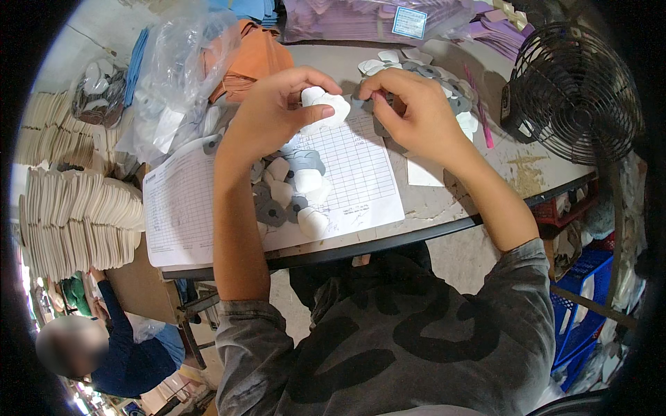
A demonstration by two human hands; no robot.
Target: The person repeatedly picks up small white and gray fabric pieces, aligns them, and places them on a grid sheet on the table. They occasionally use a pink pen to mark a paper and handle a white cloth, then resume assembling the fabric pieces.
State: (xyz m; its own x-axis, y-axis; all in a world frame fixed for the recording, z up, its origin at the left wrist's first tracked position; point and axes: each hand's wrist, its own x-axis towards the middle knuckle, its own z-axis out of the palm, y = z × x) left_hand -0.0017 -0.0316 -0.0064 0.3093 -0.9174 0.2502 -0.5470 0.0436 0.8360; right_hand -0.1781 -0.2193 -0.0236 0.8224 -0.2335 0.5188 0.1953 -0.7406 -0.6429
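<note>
My left hand (274,107) is closed on a small stack of white cut-out pieces (325,109), held between thumb and fingers above the printed sheets. Just to its right, my right hand (409,104) pinches what looks like a grey cut-out piece (360,91), partly hidden by the fingertips. Below my hands, a loose heap of grey and white cut-outs (305,163) lies on a gridded paper form (368,184). More grey and white cut-outs (388,61) are spread on the table behind my right hand.
A black fan (583,93) stands at the right, near a pink pen-like stick (479,104). Orange sheets (257,59), a clear plastic bag (177,83) and wrapped purple sheets (340,21) line the back. Cream stacks (80,215) rise at left; another person (135,347) sits beyond. Blue crates (583,305) stand lower right.
</note>
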